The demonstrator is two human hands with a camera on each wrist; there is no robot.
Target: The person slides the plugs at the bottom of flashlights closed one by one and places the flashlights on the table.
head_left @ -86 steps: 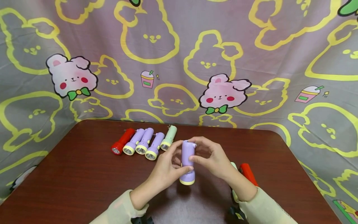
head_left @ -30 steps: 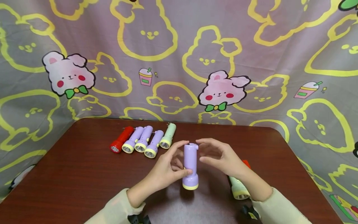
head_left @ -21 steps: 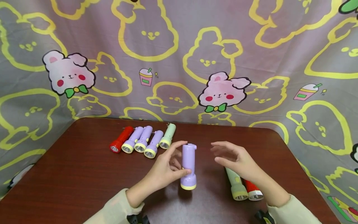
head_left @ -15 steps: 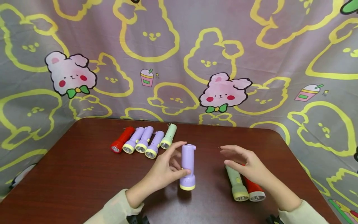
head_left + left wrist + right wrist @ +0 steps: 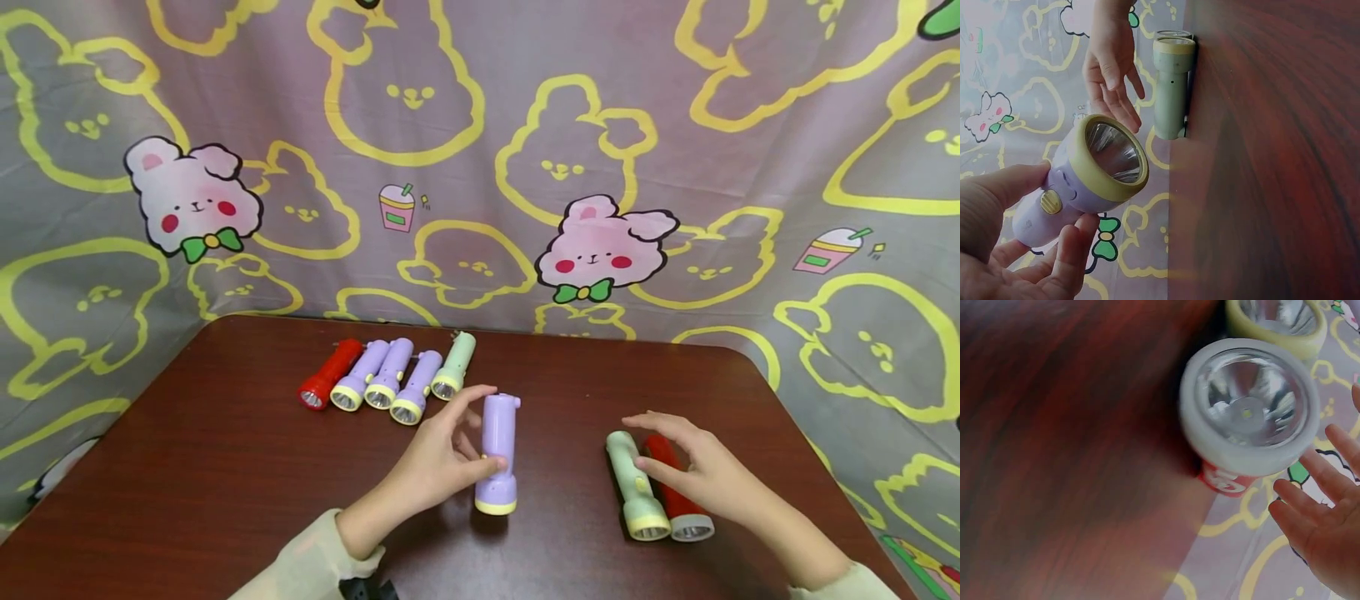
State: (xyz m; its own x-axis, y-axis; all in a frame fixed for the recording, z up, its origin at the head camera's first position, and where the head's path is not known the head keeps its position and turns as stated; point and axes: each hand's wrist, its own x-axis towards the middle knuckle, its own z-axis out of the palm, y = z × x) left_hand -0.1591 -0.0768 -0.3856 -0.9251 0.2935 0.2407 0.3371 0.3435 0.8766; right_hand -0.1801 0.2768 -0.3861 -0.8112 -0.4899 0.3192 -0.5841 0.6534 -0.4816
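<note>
A purple flashlight [image 5: 498,442] with a yellow rim is gripped between the thumb and fingers of my left hand [image 5: 435,458], lens end down, above the table. Its reflector and yellow switch show in the left wrist view, where the flashlight [image 5: 1088,175] points toward the camera. My right hand [image 5: 705,467] hovers with spread fingers over a green flashlight [image 5: 633,483] and a red flashlight [image 5: 678,492] lying side by side. It partly covers the red one. In the right wrist view, the red flashlight's white-rimmed lens [image 5: 1250,406] is close to the fingers, which hold nothing.
Toward the back left of the brown table [image 5: 225,467] lie a red flashlight [image 5: 330,375], several purple flashlights [image 5: 390,375] in a row, and a green flashlight [image 5: 454,367]. A patterned cloth [image 5: 465,192] hangs behind the table.
My right hand has let go of the purple flashlight and moved right, down over the green and red flashlights. My left hand still holds the purple one, slightly lower.
</note>
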